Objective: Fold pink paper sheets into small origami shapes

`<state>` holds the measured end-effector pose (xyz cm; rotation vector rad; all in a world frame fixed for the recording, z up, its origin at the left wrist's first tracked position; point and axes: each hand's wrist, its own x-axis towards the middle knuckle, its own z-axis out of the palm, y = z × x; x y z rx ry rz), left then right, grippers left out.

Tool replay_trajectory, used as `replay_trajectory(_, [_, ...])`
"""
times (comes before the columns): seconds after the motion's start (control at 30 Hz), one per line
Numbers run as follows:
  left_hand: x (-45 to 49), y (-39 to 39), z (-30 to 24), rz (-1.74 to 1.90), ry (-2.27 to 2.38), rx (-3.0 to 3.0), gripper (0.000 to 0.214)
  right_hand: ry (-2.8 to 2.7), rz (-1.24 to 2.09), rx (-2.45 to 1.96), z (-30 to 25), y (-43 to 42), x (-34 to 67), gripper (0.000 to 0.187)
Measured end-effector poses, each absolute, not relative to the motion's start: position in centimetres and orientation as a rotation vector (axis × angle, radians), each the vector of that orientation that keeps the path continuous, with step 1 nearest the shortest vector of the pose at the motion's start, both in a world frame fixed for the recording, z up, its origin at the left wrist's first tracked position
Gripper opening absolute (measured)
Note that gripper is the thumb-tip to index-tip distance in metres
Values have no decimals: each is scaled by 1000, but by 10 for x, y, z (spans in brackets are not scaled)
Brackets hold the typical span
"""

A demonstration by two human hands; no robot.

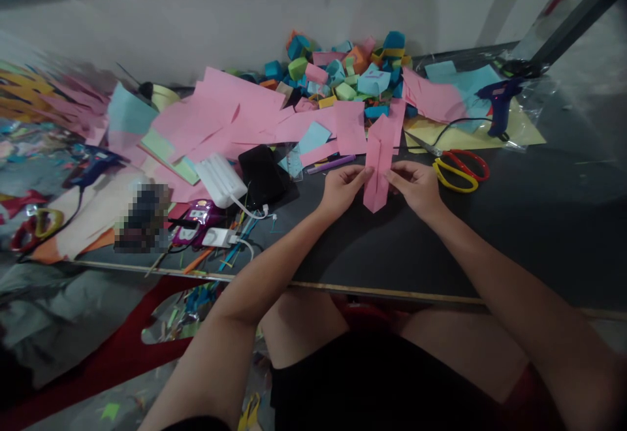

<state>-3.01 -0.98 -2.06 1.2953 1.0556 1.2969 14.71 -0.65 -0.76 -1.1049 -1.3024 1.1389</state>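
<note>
A long folded piece of pink paper [379,163], pointed at its near end and creased down the middle, is held up above the dark table. My left hand [344,188] pinches its left edge between thumb and fingers. On the opposite edge my right hand [417,186] grips the same way. Scissors [458,170] with one red and one yellow handle lie just right of my right hand. Behind the folded paper are flat pink paper pieces [349,127]. A purple pen [332,164] rests beyond my left hand.
Small folded paper pieces in many colours [343,72] are heaped against the wall. A blue glue gun [500,108] stands at the back right; another glue gun [95,164] is at left. Pink sheets [220,111], a white power strip [220,179] and a black phone-like object [263,173] cover the left side.
</note>
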Motion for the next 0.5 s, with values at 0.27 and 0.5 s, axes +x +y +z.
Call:
replay_trajectory(0.27, [-32, -8, -25, 1294, 1120, 1363, 35, -1313, 1197, -1105, -7, -7, 147, 42])
replay_trajectory(0.5, [-32, -7, -32, 1273, 1085, 1350, 36, -1289, 1126, -1147, -8, -4, 149, 44])
